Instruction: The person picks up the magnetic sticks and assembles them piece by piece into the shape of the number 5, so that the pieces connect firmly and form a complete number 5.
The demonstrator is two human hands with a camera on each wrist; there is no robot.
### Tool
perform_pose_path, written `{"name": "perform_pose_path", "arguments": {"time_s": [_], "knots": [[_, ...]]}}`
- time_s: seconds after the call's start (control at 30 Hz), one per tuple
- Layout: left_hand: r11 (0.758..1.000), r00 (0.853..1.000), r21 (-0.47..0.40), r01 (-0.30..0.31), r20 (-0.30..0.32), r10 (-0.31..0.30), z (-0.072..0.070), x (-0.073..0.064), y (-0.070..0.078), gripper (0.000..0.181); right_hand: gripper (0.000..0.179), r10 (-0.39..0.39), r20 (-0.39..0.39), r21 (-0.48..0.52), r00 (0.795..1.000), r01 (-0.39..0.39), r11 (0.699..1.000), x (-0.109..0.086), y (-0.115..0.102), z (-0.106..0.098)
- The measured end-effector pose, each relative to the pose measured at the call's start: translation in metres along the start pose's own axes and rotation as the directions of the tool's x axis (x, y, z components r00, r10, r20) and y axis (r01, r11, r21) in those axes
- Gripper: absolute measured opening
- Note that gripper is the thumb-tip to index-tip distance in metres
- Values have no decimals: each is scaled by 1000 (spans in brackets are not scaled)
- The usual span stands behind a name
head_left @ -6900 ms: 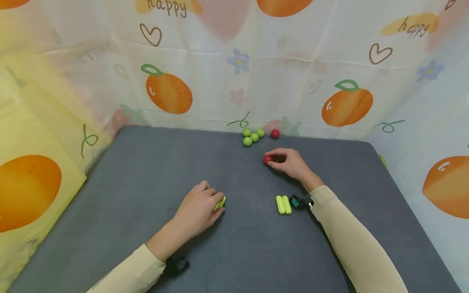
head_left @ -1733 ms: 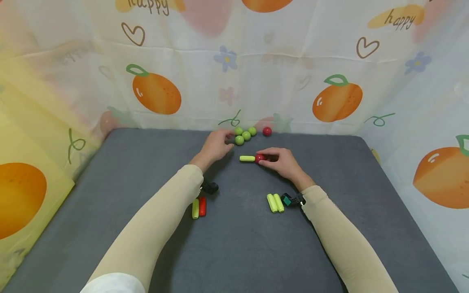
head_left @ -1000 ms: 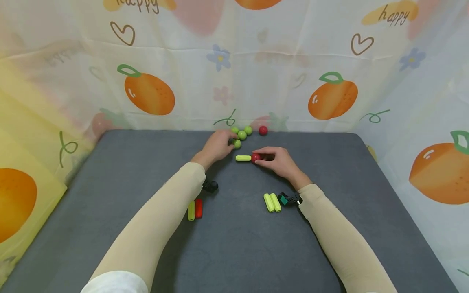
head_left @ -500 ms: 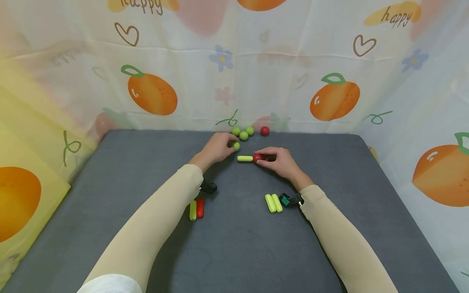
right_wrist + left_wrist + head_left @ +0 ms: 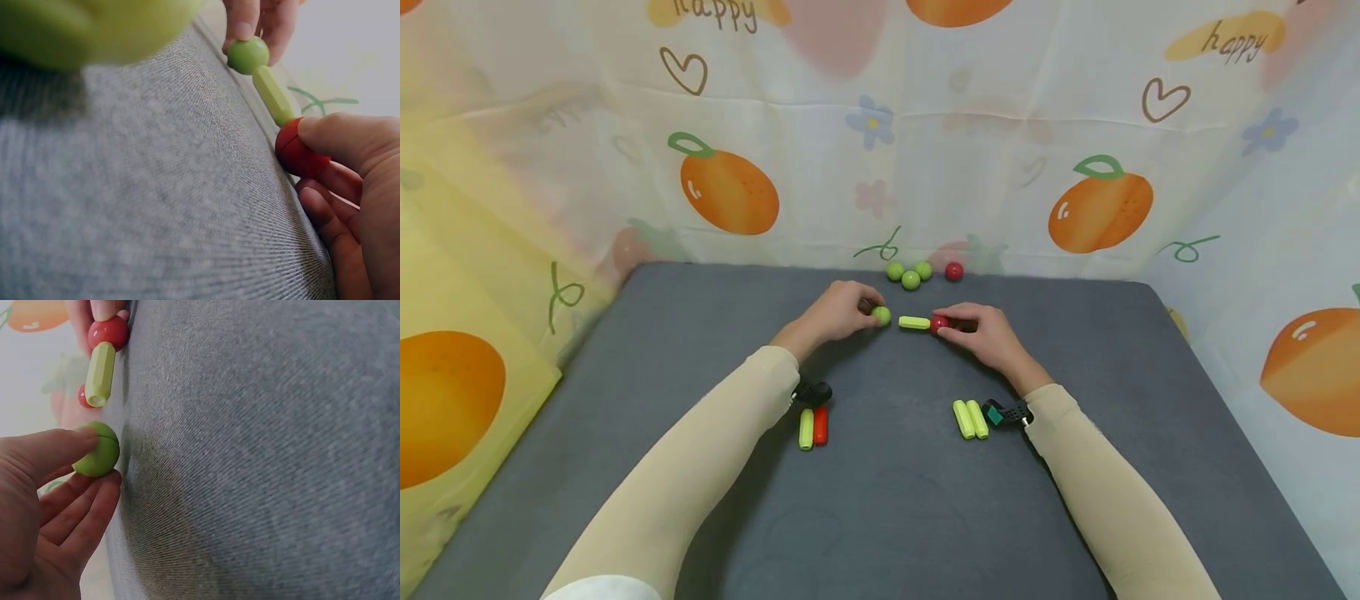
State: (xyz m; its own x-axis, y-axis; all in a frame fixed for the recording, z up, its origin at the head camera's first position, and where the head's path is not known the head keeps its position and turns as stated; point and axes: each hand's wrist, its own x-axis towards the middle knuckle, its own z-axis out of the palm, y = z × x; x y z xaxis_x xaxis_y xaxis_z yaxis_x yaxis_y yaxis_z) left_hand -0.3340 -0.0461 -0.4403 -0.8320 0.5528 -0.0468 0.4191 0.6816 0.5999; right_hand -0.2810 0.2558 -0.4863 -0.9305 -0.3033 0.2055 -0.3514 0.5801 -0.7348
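My left hand (image 5: 842, 312) pinches a green ball (image 5: 99, 450) between thumb and fingers, just left of a short yellow-green rod (image 5: 914, 322). In the head view a small gap separates ball and rod. The rod's far end joins a red ball (image 5: 299, 149), which my right hand (image 5: 988, 333) pinches from the right. A hole shows in the rod's free end in the left wrist view. Close to the left wrist lie a yellow-green rod (image 5: 807, 429) and a red rod (image 5: 821, 426), side by side. Two more yellow-green rods (image 5: 970, 419) lie beside the right wrist strap.
Several green balls (image 5: 911, 280) sit at the back edge of the grey table (image 5: 880, 500), with a second red ball (image 5: 954, 272) to their right. A patterned curtain (image 5: 820, 167) hangs behind the table. Black straps (image 5: 1006, 413) circle both wrists.
The left hand has taken a green ball from the back cluster and brought it forward to the rod's free end. Earlier, the yellow-green rod joined the red ball. The right hand keeps its hold.
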Motion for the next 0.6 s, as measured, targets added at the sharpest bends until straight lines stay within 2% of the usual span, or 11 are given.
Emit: {"name": "perform_pose_path", "arguments": {"time_s": [0.47, 0.6], "knots": [[999, 999, 2, -33, 24, 33, 3, -2, 1, 32, 37, -32, 0, -5, 999, 32, 999, 4, 2, 1], [999, 999, 3, -41, 30, 41, 5, -1, 3, 31, 37, -18, 3, -9, 1000, 18, 1000, 2, 2, 1]]}}
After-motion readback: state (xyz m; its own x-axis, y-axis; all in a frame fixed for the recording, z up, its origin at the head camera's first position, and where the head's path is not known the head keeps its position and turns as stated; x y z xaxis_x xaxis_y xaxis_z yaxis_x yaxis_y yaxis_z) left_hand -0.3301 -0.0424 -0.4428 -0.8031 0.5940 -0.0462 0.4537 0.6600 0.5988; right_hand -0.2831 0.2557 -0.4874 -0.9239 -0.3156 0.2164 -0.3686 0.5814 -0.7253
